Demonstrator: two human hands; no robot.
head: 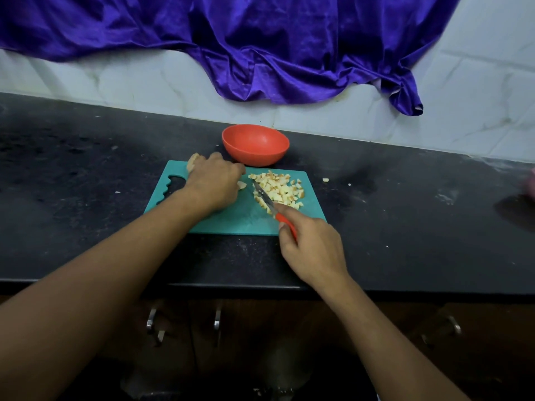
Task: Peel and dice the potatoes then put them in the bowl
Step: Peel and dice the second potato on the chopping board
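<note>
Teal cutting board [231, 221] on worktop [86, 183]: keeping empty red bowl [254, 144] just behind for short transfer. Gripping knife [265, 198] in right hand [312, 247], blade lying against diced potato pile [279, 188], probably herding it. Arching left hand [215, 182] over board beside uncut potato piece [192, 163], fingers curled, grip hidden, cannot tell.

The black stone countertop [405, 227] carries a teal cutting board [237, 221] lying flat near its front edge. An orange-red bowl [254, 159] stands on the counter at the board's 12 o'clock, just beside its far edge. Two stray potato bits [326, 180] lie on the bare stone at the board's 2 o'clock.
</note>
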